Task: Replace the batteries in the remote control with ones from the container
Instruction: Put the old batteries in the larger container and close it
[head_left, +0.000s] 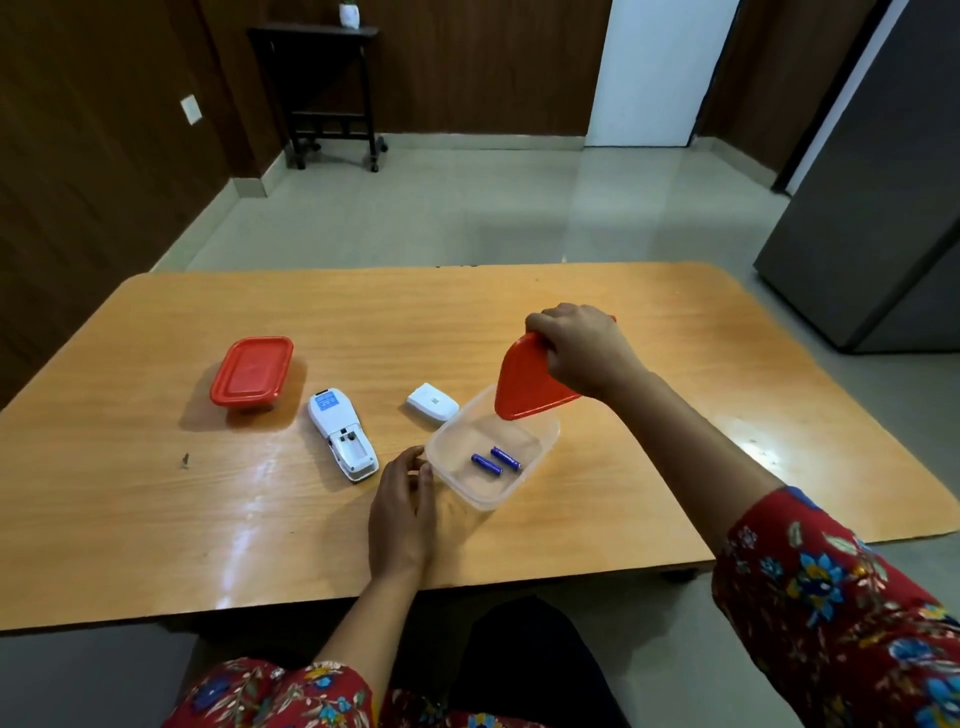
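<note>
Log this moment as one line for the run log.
right hand holds red lid above container | left hand touches container | two blue batteries inside | remote back open

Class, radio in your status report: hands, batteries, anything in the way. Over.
Right hand grips red lid, tilted over far end of clear container. Left hand touches its near side. Two blue batteries inside, uncovered. Nothing blocks them.

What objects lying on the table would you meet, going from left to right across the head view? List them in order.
Order: closed red-lidded container → remote control → white battery cover → open clear container with two blue batteries. Left out: the left hand and the red lid in the right hand, which overlap the open container.
</note>
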